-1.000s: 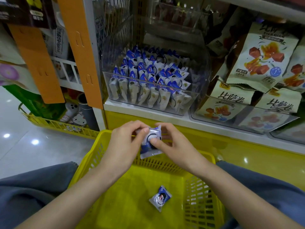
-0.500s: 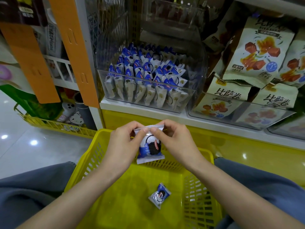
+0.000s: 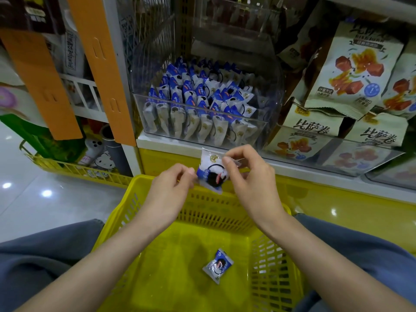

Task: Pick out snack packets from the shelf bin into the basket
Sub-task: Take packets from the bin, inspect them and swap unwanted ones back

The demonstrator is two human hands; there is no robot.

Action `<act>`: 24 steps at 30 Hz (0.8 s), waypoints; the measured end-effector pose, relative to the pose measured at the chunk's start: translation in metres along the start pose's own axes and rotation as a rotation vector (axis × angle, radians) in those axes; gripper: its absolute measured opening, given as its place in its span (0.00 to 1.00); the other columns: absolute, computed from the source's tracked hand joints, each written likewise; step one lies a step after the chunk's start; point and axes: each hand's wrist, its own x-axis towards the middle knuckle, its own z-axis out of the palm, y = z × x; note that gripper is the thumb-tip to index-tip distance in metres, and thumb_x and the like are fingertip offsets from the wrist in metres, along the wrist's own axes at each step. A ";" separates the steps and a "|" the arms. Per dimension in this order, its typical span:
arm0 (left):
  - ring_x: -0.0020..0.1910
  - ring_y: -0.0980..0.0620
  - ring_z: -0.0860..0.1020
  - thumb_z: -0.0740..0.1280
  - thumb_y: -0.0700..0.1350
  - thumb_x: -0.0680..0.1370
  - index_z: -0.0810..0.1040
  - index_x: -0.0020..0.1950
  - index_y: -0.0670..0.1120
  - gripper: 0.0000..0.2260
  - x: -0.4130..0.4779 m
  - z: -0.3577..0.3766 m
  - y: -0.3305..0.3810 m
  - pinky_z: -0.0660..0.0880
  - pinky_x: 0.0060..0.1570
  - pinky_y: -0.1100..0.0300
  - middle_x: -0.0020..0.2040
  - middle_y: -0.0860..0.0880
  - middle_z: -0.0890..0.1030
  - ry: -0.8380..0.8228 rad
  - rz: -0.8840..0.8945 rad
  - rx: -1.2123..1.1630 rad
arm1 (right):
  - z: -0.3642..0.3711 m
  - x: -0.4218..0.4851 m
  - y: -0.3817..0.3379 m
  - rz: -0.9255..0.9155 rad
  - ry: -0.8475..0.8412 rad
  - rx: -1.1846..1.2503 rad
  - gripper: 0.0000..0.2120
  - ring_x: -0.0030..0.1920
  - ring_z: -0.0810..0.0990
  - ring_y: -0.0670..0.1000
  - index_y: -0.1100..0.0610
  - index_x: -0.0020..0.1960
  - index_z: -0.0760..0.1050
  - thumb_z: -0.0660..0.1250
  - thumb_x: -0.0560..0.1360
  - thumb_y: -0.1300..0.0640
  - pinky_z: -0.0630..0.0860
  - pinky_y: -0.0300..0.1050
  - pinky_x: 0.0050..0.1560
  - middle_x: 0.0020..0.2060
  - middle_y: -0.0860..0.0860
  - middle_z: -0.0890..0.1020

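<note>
Below the shelf bin [image 3: 267,131], held packet [image 3: 211,174]: motion-blurred, corners covered by left hand [image 3: 171,194] and right hand [image 3: 252,183]. Inside it, stocked packets [image 3: 198,95]: print too small to read. Right of it, bags [image 3: 351,70]: cut by frame edge.

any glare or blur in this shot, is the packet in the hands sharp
Head view: white glare spots sit on the glossy grey floor; the small blue-and-white snack packet, pinched between the left hand and right hand, is slightly motion-smeared; the wide lens skews the white shelf ledge; the upper shelf level is dim.
</note>
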 end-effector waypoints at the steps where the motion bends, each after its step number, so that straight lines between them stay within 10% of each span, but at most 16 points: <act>1: 0.36 0.51 0.75 0.55 0.49 0.81 0.76 0.40 0.49 0.14 0.000 0.000 0.002 0.70 0.37 0.58 0.37 0.50 0.78 -0.045 -0.092 -0.107 | 0.000 -0.001 -0.001 -0.028 -0.008 0.014 0.00 0.43 0.76 0.40 0.54 0.46 0.75 0.65 0.76 0.57 0.72 0.32 0.41 0.40 0.44 0.78; 4: 0.36 0.50 0.78 0.49 0.57 0.80 0.79 0.45 0.47 0.22 0.002 -0.001 0.008 0.73 0.33 0.61 0.39 0.47 0.81 -0.152 -0.357 -0.457 | 0.003 -0.009 -0.002 -0.184 -0.118 -0.039 0.02 0.47 0.77 0.42 0.57 0.46 0.78 0.67 0.74 0.61 0.75 0.37 0.48 0.45 0.49 0.79; 9: 0.41 0.53 0.81 0.61 0.46 0.78 0.81 0.48 0.43 0.10 -0.002 -0.001 0.001 0.76 0.42 0.58 0.41 0.48 0.84 -0.115 -0.300 -0.602 | 0.013 -0.020 0.003 -0.287 -0.252 -0.151 0.03 0.51 0.77 0.46 0.56 0.46 0.79 0.68 0.73 0.59 0.72 0.38 0.50 0.49 0.50 0.78; 16: 0.42 0.52 0.82 0.60 0.42 0.79 0.74 0.58 0.43 0.09 -0.003 0.004 -0.012 0.78 0.41 0.60 0.45 0.45 0.83 -0.079 -0.232 -0.481 | 0.032 -0.021 0.004 0.655 -0.290 0.438 0.16 0.47 0.78 0.46 0.59 0.63 0.67 0.60 0.78 0.54 0.78 0.46 0.51 0.54 0.54 0.78; 19: 0.32 0.58 0.79 0.62 0.40 0.78 0.70 0.56 0.49 0.08 -0.004 0.007 -0.013 0.75 0.28 0.65 0.40 0.47 0.82 -0.094 -0.195 -0.431 | 0.027 -0.018 0.004 0.743 -0.379 0.629 0.12 0.48 0.80 0.50 0.60 0.57 0.75 0.59 0.79 0.55 0.77 0.47 0.54 0.51 0.56 0.82; 24: 0.42 0.61 0.74 0.72 0.41 0.71 0.67 0.56 0.54 0.19 -0.006 0.008 -0.018 0.69 0.38 0.67 0.48 0.59 0.74 -0.011 0.063 -0.014 | 0.029 -0.018 0.002 0.805 -0.294 0.765 0.13 0.53 0.81 0.58 0.66 0.58 0.72 0.61 0.78 0.59 0.77 0.53 0.57 0.52 0.61 0.82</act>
